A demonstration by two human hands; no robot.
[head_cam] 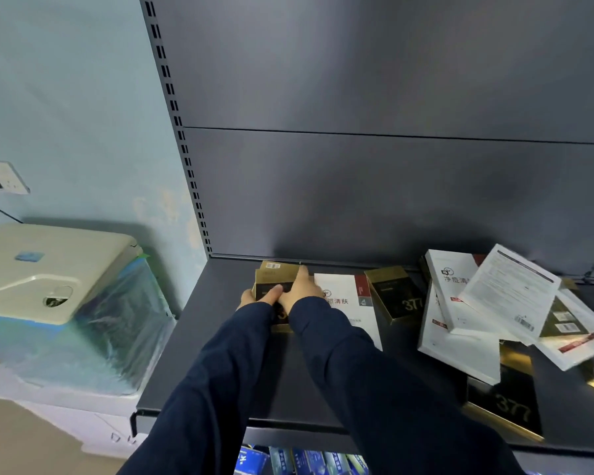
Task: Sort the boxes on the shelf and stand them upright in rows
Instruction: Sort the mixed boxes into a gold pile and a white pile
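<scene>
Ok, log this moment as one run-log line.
stage: sorting | left hand: on black-gold box | right hand: on same box | site: shelf back-left | rest: white box, pile lying flat

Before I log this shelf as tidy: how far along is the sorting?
Barely begun. No finished upright row shows. Both hands, left and right, grip black-and-gold boxes at the back left. The white box beside them and the jumbled pile on the right lie unsorted.
</scene>
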